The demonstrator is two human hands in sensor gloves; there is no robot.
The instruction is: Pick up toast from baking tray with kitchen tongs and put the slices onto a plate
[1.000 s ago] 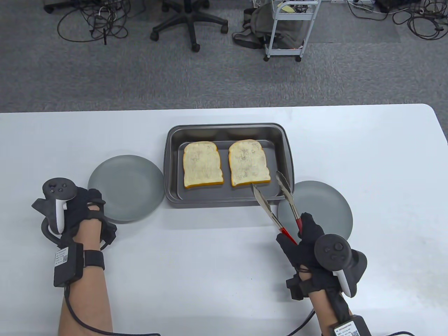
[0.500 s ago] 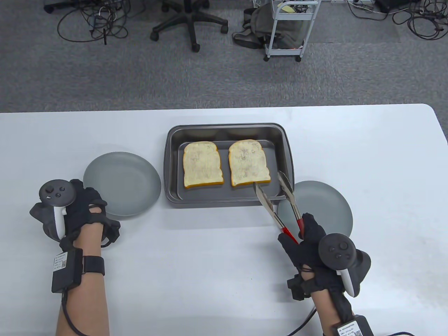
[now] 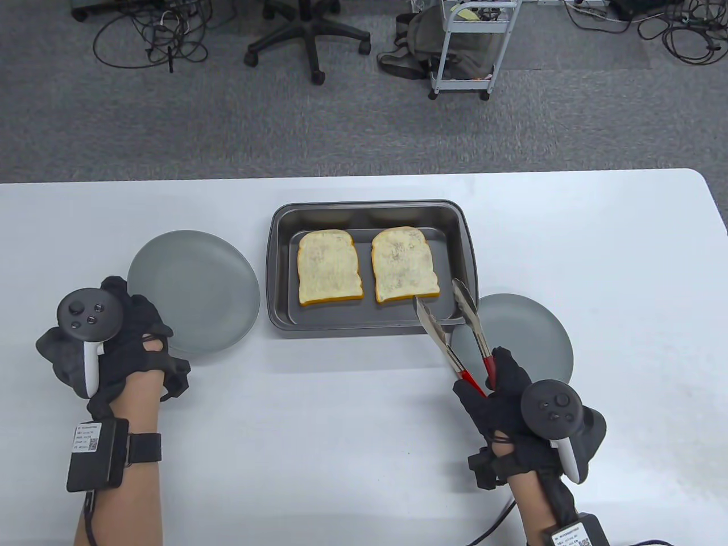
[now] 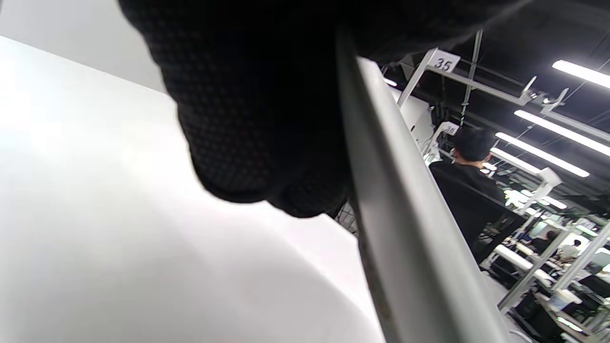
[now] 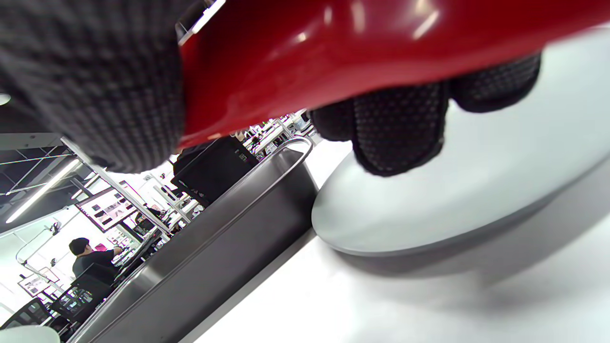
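White table point(image 3: 352, 432): toast point(image 3: 404, 264) just beyond open tongs point(image 3: 455, 330) in right hand point(image 3: 500, 398).

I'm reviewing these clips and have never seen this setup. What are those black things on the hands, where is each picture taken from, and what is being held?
Two human hands wear black sensor gloves, each with a tracker strapped on its back. One camera looks down at the white table; one sits on each wrist. A baking tray holds two toast slices, with a grey plate on either side. The left hand grips the left plate by its rim. The right hand holds red-handled tongs, tips open at the right slice; the right plate is empty.
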